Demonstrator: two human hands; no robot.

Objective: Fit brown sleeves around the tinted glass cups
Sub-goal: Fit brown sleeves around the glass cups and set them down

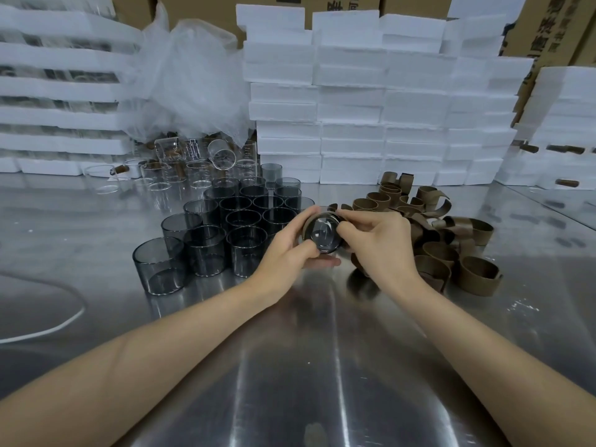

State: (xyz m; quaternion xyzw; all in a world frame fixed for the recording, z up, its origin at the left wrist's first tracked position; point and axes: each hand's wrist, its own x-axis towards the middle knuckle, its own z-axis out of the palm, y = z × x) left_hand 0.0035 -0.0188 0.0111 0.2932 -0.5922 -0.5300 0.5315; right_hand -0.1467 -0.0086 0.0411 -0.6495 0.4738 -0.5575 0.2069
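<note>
my fingers (356, 221) are curling round a tinted cup (322, 232) above the table (322, 366); my left hand (290, 250) is steadying it, base toward me, while my right hand (377, 243) is pinching a brown sleeve (308, 224) onto it; spare sleeves (451, 253) and bare cups (232, 227) are lying close for reach

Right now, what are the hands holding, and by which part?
One tinted glass cup, held sideways by its wall: left hand on the left side, right hand pinching the brown sleeve around it.

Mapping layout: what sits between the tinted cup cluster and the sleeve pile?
Head view: left hand and right hand, holding one cup with a brown sleeve.
</note>
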